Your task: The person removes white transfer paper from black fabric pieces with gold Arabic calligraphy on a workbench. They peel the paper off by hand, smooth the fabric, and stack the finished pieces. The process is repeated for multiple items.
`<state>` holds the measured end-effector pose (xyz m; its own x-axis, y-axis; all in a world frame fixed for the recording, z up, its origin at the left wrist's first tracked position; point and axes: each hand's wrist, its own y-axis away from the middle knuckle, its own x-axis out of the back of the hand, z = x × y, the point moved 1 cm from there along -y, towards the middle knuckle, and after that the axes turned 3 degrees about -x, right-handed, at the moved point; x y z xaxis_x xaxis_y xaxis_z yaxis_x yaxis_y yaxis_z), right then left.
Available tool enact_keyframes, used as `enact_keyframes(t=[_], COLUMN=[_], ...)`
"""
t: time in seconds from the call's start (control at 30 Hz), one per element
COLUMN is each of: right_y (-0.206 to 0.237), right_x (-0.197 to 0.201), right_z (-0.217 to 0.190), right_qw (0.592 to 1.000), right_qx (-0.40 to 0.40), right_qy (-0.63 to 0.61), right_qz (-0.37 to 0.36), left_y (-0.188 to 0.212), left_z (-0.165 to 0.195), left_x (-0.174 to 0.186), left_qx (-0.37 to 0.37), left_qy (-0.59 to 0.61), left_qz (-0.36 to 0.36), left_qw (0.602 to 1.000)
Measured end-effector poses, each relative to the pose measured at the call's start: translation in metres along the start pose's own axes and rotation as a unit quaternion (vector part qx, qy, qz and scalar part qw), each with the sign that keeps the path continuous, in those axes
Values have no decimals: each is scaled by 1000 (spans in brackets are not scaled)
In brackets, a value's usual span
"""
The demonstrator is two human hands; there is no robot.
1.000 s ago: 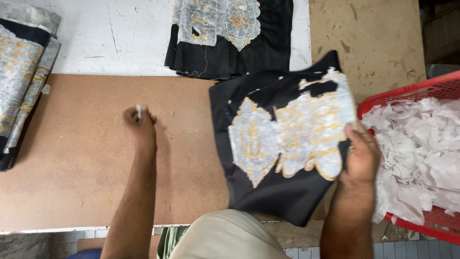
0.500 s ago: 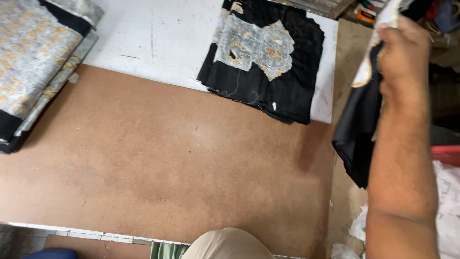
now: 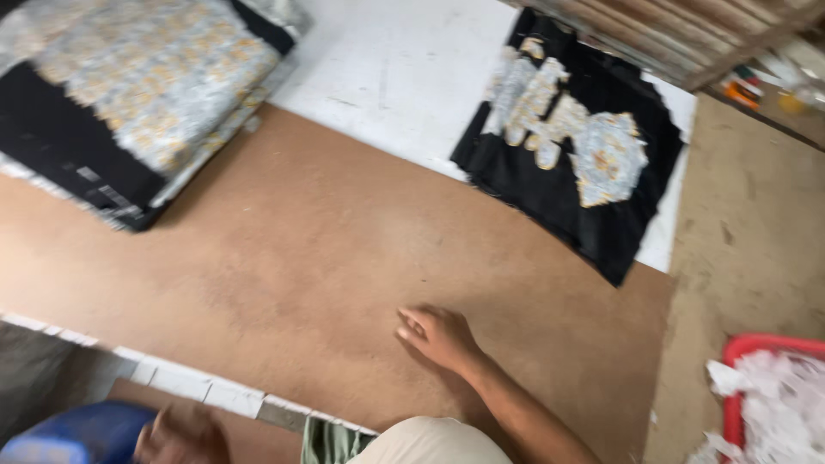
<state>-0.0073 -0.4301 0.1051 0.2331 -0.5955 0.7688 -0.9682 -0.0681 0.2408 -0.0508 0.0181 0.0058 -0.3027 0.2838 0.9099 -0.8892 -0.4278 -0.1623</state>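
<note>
A stack of black cloth with gold and silver patterns (image 3: 129,103) lies at the far left, another black patterned pile (image 3: 576,155) sits on the white tabletop (image 3: 404,77), and a red basket (image 3: 760,348) holds white scraps (image 3: 778,399).

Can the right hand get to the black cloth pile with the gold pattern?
Probably yes. The right hand rests flat on the brown board, and only bare board lies between it and the black embroidered pile.
</note>
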Motion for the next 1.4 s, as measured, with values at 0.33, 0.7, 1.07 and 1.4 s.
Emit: enact_keyframes(t=[0.33,0.7,1.07,1.4], right_y=[166,196,149,102], right_x=[-62,-161,-97,-111], right_z=[64,82,-32,12], right_qw=[873,867,882,775], right_qx=[-481,-476,-348,-306], right_qy=[-77,-119,-232,-535], right_qz=[-7,85,215,142], left_y=[-291,-385,-228,109], left_z=[118,161,223,222], left_x=[-12,-32,-12,10], left_qx=[-248,-360,-429,-575], left_qy=[62,-78,-77,178], left_qz=[56,14,-160,-416], left_qw=[965,930,885,682])
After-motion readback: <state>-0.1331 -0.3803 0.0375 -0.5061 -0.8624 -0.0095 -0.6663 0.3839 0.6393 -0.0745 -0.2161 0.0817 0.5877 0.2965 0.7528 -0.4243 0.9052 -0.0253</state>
